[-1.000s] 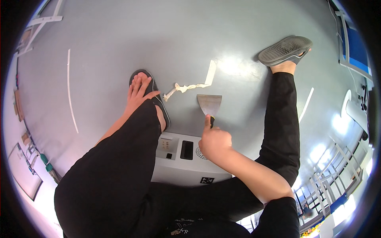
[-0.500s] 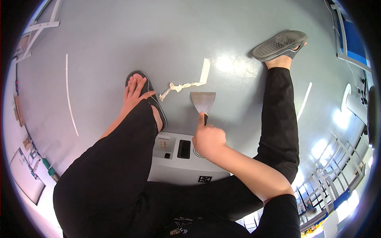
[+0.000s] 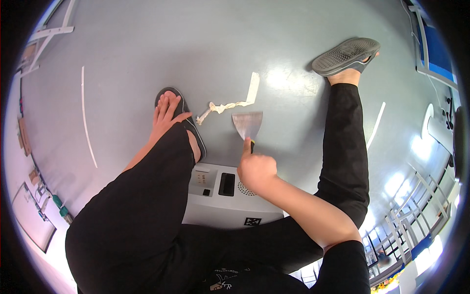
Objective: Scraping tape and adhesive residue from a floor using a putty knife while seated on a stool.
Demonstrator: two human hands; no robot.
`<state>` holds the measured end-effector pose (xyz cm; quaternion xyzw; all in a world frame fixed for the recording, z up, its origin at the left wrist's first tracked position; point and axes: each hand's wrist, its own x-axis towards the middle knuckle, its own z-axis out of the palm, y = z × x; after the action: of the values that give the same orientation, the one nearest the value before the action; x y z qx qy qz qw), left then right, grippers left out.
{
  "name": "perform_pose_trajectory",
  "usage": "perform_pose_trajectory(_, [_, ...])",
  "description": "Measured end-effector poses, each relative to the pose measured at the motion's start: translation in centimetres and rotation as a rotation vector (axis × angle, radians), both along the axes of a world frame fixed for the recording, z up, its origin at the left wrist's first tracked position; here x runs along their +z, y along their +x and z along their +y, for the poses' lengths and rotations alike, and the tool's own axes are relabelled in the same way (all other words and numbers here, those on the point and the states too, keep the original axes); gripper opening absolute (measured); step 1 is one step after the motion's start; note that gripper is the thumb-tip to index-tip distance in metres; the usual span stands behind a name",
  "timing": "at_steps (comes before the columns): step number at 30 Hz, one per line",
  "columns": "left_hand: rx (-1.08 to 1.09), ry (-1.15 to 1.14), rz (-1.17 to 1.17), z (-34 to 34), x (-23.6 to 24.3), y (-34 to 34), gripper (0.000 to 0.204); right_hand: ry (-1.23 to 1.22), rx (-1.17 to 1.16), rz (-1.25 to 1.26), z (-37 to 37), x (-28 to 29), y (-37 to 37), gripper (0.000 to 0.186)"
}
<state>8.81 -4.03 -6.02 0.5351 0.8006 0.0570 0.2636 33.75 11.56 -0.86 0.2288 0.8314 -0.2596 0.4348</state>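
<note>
My right hand (image 3: 258, 170) grips the handle of a putty scraper (image 3: 247, 123), index finger extended along it toward the wide metal blade, which is over the grey floor (image 3: 166, 46). My left hand (image 3: 164, 121) rests on my left foot in a dark sandal (image 3: 195, 143), fingers spread, partly behind my leg. Just beyond the blade lies pale tape (image 3: 253, 85), partly straight and partly twisted and crumpled, its crumpled end close to the left sandal.
A grey machine with panel and vent (image 3: 210, 206) sits between my legs. My right leg (image 3: 342, 137) stretches forward. White floor strips (image 3: 85, 117) run either side. Metal frames (image 3: 51, 32), a blue panel (image 3: 435, 51), a white railing (image 3: 411, 210) and cables line the edges.
My right hand and scraper have moved slightly leftward and forward, the blade closer to the crumpled tape. The whole view shifted a little. My left hand stays on the foot.
</note>
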Motion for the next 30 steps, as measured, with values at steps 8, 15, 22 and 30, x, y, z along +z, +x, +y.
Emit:
perform_pose_trajectory(8, [0.032,-0.031,-0.023,0.5,0.8,0.5,0.047,-0.044,-0.136,0.003,2.8,1.0,-0.8,0.080])
perform_pose_trajectory(15, [-0.003,-0.037,0.005,0.0,0.2,0.0,0.045,0.045,-0.041,0.287,2.6,3.9,-1.5,0.073])
perform_pose_trajectory(22, [0.007,-0.054,0.013,0.3,0.5,0.1,0.044,0.032,0.069,0.663,4.0,2.0,-1.0,0.079])
perform_pose_trajectory(30, [0.010,-0.051,0.007,0.3,0.4,0.2,0.047,0.126,0.332,0.483,-1.2,-1.0,2.1,0.049])
